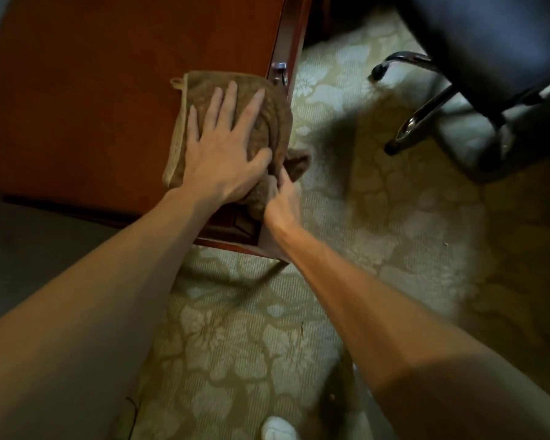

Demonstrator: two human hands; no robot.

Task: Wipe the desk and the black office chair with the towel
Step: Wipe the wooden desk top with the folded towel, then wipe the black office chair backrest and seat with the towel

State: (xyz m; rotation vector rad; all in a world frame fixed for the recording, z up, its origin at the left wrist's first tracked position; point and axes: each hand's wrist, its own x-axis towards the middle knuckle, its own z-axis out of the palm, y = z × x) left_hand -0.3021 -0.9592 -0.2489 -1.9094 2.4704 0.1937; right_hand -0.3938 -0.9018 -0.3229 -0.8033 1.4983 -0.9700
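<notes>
no readable text, no labels, no brands, no numbers anywhere

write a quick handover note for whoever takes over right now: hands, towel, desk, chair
Left hand: flat, fingers spread, pressing the towel onto the desk near its corner.
Right hand: pinches a towel fold hanging over the desk edge.
Black office chair: apart on the carpet, no hand on it.
Done: desk wiping is under way; how much is covered cannot be told.
Left: finish the desk, then wipe the chair.
</notes>
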